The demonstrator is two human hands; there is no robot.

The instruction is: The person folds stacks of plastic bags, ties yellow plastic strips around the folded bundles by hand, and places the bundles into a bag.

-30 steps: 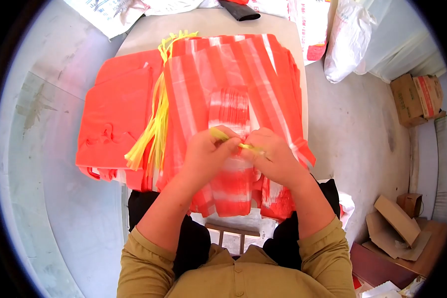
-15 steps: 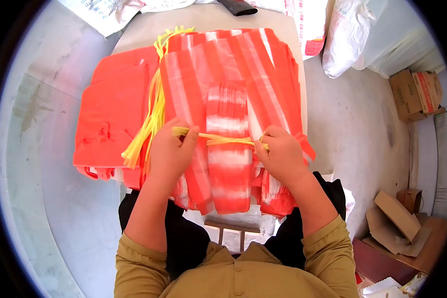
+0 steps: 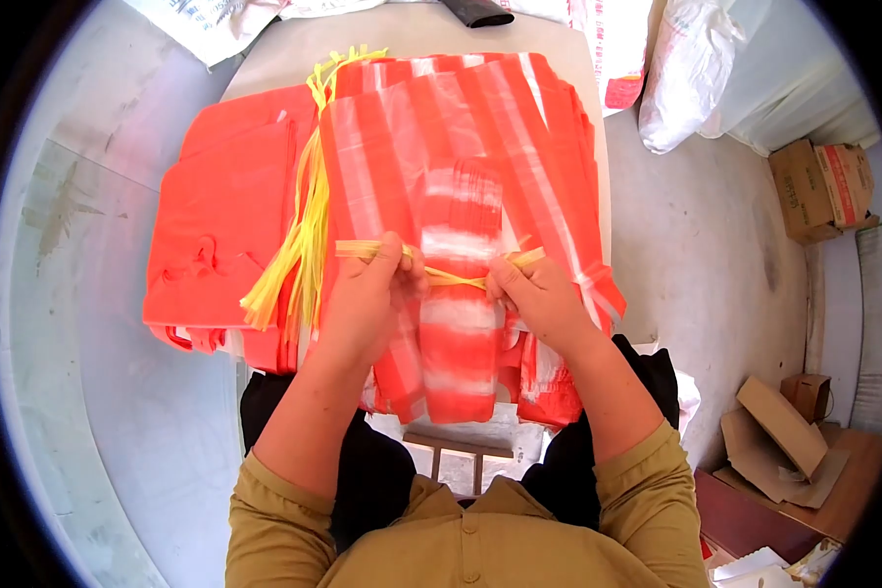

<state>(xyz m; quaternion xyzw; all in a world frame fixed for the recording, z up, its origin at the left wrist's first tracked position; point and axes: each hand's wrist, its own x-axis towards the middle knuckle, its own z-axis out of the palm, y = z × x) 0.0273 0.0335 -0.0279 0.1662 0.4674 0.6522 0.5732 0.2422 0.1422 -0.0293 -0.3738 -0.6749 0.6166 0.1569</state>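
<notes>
A folded bundle of red-and-white striped plastic bags (image 3: 460,343) lies lengthwise on a larger pile of striped bags (image 3: 392,127). Across its middle runs a yellow plastic strip (image 3: 455,280), its strands crossing on top. My left hand (image 3: 377,282) pinches one end of this strip at the bundle's left side, with a tail sticking out leftward. At the right side my right hand (image 3: 531,292) is closed on the other end, and a short tail points up and right. Whether the strip passes underneath is hidden.
Loose yellow strips (image 3: 309,220) hang along the pile's left side, beside a stack of plain red bags (image 3: 220,211). A dark tube (image 3: 477,12) lies at the table's far edge. White sacks (image 3: 691,73) and cardboard boxes (image 3: 818,186) stand to the right.
Both hands have come inward, closer to the bundle, and the strip between them is shorter and crossed. Longer tails now stick out past my fingers. The bundle has shifted slightly right.
</notes>
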